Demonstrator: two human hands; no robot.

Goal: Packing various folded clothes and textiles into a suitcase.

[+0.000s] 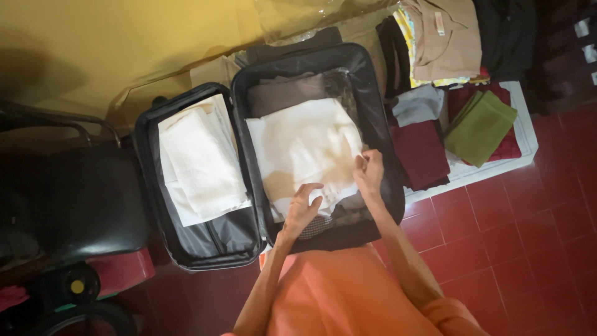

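A black suitcase (373, 118) lies open on the floor, both halves facing up, seen from above by the person packing it. In the half under the hands sits a folded cream cloth (305, 146), with a brown garment (283, 93) beyond it. The cloth looks light, soft and floppy, likely to sag unless taken by its folded edges. The left hand (301, 208) presses its near edge, fingers curled on the fabric. The right hand (370, 171) pinches the cloth's right edge, its grip closed on a fold. Left of the hands, the other half holds folded white cloth (199, 162). To the right of the right hand, past the suitcase wall, a white tray (519, 134) carries maroon (420, 152), grey (416, 106) and green (479, 127) folded clothes. A dark chair (74, 199) stands far left. The suitcase walls crowd both wrists.
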